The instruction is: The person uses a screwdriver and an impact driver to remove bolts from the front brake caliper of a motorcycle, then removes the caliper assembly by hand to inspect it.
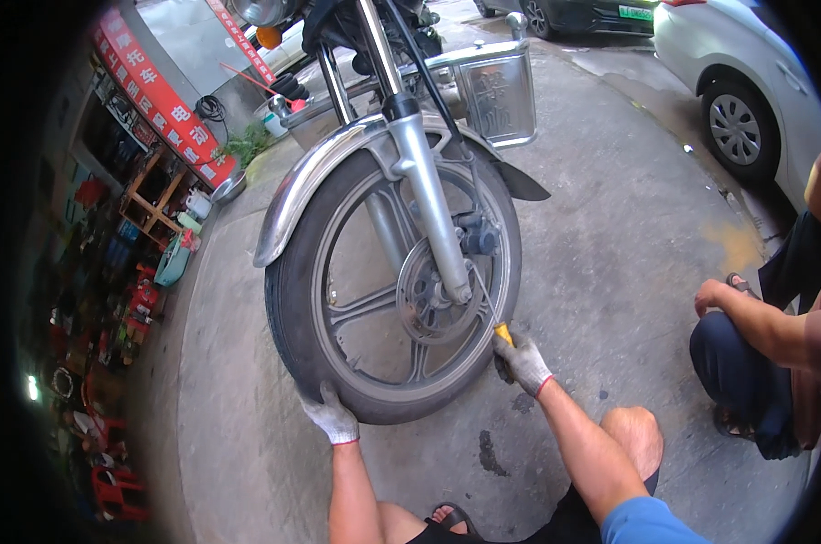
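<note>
A motorcycle's front wheel (293, 308), with spoked cast rim, brake disc (420, 304), silver fork (421, 181) and chrome mudguard (288, 190), fills the middle of the head view. My left hand (332, 415), in a grey knit glove, grips the tyre at its lower left. My gloved right hand (522, 361) is closed round the yellow handle (503, 332) of a long thin-shafted tool, probably a screwdriver, which reaches up toward the disc and axle area. Its tip is too small to make out against the wheel.
A person (755, 326) squats at the right on the concrete (610, 227), near a white car (737, 82). At left are red sign boards (156, 100), wooden shelving (143, 199), red stools (116, 490) and basins (170, 267). A metal side box (492, 91) hangs behind the fork.
</note>
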{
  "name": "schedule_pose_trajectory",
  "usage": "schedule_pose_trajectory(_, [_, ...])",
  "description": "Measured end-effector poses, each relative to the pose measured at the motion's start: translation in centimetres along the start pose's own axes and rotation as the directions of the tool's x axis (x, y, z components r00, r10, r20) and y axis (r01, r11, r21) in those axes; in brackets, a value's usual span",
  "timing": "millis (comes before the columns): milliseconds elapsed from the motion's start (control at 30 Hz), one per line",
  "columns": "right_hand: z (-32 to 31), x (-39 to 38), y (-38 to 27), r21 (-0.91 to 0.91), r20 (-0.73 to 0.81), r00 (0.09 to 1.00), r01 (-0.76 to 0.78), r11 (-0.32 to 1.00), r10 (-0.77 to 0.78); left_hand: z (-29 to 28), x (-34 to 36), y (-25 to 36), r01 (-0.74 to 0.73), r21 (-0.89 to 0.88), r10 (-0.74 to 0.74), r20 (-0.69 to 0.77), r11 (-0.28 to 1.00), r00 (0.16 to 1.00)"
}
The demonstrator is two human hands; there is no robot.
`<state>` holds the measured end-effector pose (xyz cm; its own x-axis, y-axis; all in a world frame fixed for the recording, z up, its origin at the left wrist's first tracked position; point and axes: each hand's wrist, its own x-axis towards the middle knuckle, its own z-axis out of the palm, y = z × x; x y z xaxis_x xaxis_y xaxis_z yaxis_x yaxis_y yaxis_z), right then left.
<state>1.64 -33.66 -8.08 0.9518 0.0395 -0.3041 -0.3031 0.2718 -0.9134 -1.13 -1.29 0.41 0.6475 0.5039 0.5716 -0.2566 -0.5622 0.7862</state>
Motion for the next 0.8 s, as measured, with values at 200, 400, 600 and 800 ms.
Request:
schedule_pose_trajectory(200, [0.1, 0.0, -1.9, -0.042, 0.015, 1.0, -0.001, 0.999, 0.002, -0.1, 0.3, -1.4, -0.006, -0.023, 0.006, 0.026, 1.0, 1.0])
schedule_pose_trajectory(400, [-0.4, 0.7, -1.8, -0.004, 0.07, 0.997, -0.018, 1.0, 0.019, 0.1, 0.1, -1.0, 0.002, 0.015, -0.001, -0.017, 1.0, 1.0])
schedule_pose_trajectory(600, [1.1, 2.9, 1.9, 0.137, 0.125, 0.992, -0.032, 0.99, 0.014, 0.0, 0.1, -0.4, 0.014, 0.032, -0.014, 0.005, 0.999, 1.0])
schedule_pose_trajectory(800, [3.5, 4.3, 4.2, 0.136, -0.069, 0.986, 0.158, 0.978, -0.15, -0.2, 0.1, -1.1, -0.015, 0.052, 0.013, 0.025, 0.999, 1.0])
